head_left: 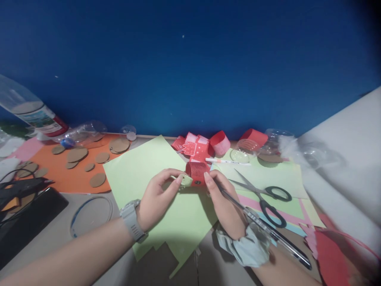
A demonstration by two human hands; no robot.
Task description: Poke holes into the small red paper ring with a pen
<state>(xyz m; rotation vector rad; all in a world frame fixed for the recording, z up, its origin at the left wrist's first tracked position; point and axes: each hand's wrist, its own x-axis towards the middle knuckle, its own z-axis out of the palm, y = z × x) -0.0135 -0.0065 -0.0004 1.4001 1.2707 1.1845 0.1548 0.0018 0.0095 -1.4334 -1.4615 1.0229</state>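
My left hand [157,196] pinches a small light-green paper cutout [187,181] against the left side of a red paper tube [196,170]. On the other side, the fingers of my right hand [224,200] are closed on the tube. A dark spot like an eye shows low on its surface. A clear-barrelled black pen [276,235] is tucked in the same hand and points back along the forearm. Both hands are over a light-green paper sheet [143,171] with a cut, jagged near edge. Black-handled scissors [260,192] lie partly open to the right.
Red paper rolls [220,142] and a white marker [228,161] lie behind my hands. Cardboard discs [76,155] rest on an orange sheet [65,174] at left, near a plastic bottle [41,117], a glue gun [24,188] and a dark phone-like slab [38,218]. A blue wall stands behind.
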